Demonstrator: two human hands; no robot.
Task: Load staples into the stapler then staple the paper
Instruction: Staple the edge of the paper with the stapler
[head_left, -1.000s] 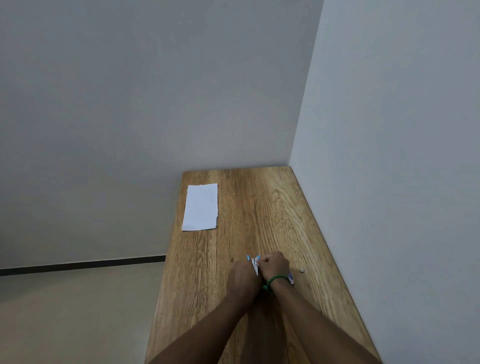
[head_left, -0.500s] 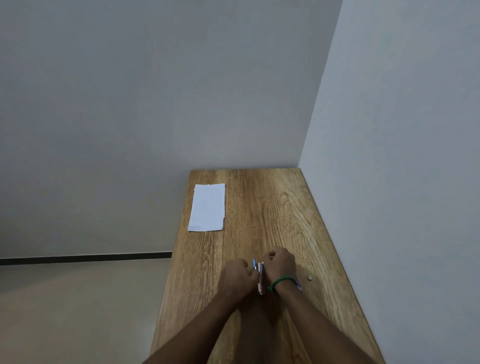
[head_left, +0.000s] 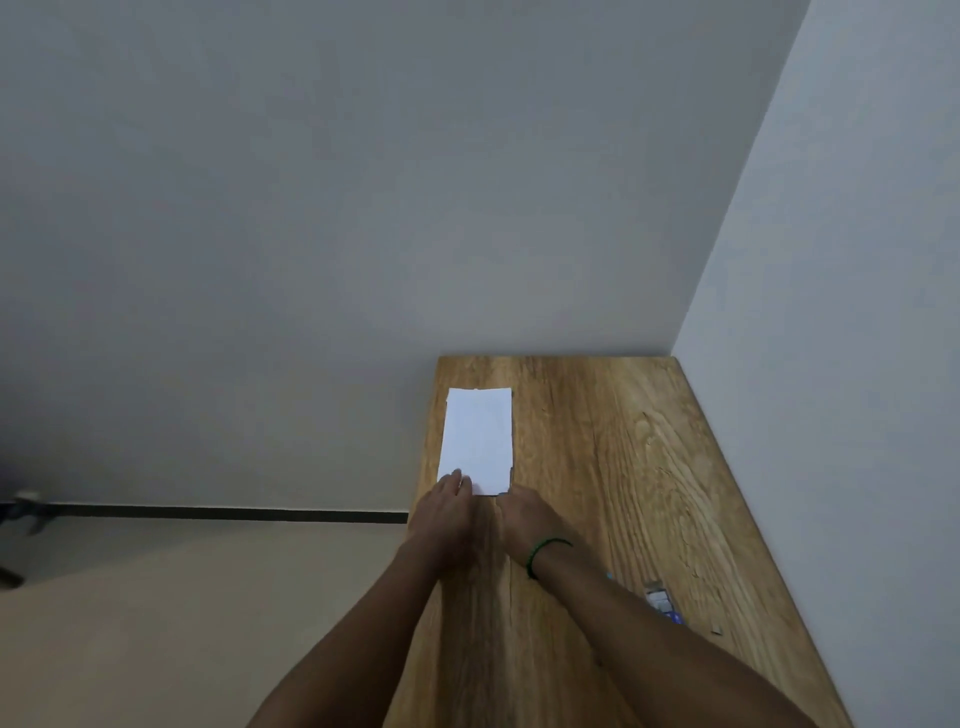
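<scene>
A white sheet of paper (head_left: 479, 440) lies on the far left of the wooden table (head_left: 597, 467). My left hand (head_left: 441, 512) rests its fingertips flat on the paper's near left corner. My right hand (head_left: 524, 519), with a green band on the wrist, is curled at the paper's near right corner, where a small dark spot shows; what its fingers grip is hidden. A blue and white object (head_left: 658, 601), probably the stapler, lies on the table to the right and is partly hidden behind my right forearm.
A small grey piece (head_left: 717, 631) lies on the table just right of the blue and white object. A wall runs along the table's right edge and another stands behind it. The table's left edge drops to the floor.
Both hands left the blue and white object near me and reached forward and left to the paper's near edge. The object now lies beside my right forearm. The view shifted left.
</scene>
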